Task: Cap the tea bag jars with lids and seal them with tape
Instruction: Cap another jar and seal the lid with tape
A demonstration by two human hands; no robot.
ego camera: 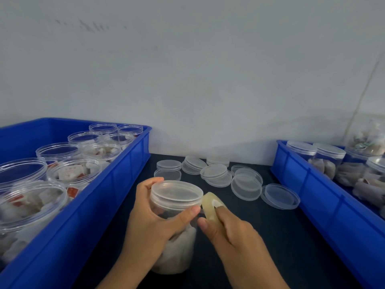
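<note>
The jar (175, 232) we are sealing stands on the dark surface (270, 236) at about 6 o'clock, tea bags inside and its clear lid (176, 193) already seated. Our left hand (154, 222) wraps the jar just under the lid, thumb pressed at the seam. Our right hand (231, 230) pinches the roll of clear tape (211, 206), held touching the lid's edge at its 3 o'clock side. We judge the taping step is just starting: the next move calls for keeping the tape end stuck at the seam while the jar turns or the roll travels round it.

Loose lids (245, 186) lie scattered at 12 o'clock. A blue bin (116, 180) of open jars sits at 9 o'clock; another blue bin (308, 184) of capped jars at 3 o'clock. A plain pale wall (187, 69) rises behind.
</note>
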